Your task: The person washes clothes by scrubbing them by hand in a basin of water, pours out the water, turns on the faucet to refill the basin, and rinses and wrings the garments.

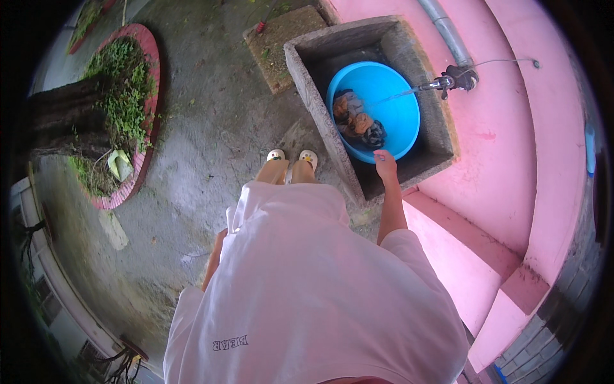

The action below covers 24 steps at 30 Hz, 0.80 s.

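Observation:
My right hand [385,164] grips the near rim of a round blue plastic basin [395,127]. The basin sits tilted inside a rough concrete sink [320,113]. Wet, crumpled cloths [360,123] in brown, grey and dark tones lie along the basin's left side. From a metal tap [434,85] on the wall, a thin stream of water runs into the basin. My left hand is out of view, hidden by my loose white shirt [307,278]; only part of that forearm shows at my side.
A pink wall [484,139] with a grey pipe [448,33] rises right of the sink. Beyond the sink lies a concrete slab [283,43]. My feet in white clogs [308,157] stand on damp concrete ground [201,144]. At left, a red-rimmed planter [152,72] surrounds a tree trunk [67,117].

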Each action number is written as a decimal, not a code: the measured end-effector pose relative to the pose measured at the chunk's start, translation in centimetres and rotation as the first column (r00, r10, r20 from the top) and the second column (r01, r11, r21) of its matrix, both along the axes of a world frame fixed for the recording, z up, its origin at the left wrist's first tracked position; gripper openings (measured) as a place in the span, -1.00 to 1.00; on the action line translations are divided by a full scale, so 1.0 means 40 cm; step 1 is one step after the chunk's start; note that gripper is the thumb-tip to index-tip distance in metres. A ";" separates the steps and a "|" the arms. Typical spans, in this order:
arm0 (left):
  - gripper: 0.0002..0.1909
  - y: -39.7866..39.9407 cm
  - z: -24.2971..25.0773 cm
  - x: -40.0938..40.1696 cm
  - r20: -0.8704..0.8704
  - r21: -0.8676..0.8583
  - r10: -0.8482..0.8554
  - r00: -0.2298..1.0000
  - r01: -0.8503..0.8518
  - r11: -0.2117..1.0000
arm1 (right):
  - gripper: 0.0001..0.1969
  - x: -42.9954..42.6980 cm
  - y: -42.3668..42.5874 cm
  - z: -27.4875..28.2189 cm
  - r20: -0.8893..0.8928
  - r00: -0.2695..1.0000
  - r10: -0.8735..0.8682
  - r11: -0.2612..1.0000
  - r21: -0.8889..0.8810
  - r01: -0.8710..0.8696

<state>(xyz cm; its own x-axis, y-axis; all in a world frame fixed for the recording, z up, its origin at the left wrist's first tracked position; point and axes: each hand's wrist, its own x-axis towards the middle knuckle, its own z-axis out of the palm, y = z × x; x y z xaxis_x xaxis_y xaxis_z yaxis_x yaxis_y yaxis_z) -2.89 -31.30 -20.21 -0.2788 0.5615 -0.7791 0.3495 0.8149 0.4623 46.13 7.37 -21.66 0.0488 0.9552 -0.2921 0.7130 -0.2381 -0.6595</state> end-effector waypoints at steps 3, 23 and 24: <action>-0.75 -0.004 -0.001 0.002 -0.004 -0.004 0.003 1.000 -0.003 1.000 | -0.86 -0.004 -0.003 -0.007 -0.004 1.000 -0.019 0.998 -0.062 0.019; -0.75 0.010 -0.004 0.010 0.001 -0.014 0.002 1.000 -0.002 1.000 | -0.85 0.003 0.009 -0.044 -0.052 0.998 0.021 0.999 0.034 -0.020; -0.75 0.013 -0.005 0.009 0.004 -0.015 0.003 1.000 -0.003 1.000 | -0.85 0.003 0.011 -0.047 -0.051 0.998 0.023 0.999 0.032 -0.022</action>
<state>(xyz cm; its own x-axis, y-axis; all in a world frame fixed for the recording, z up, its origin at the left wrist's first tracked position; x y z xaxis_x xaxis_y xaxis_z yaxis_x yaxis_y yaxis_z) -2.52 -30.80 -20.43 -0.2775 0.5492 -0.7883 0.3452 0.8227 0.4517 46.26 7.80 -23.55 0.0129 0.9646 -0.2633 0.6829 -0.2008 -0.7023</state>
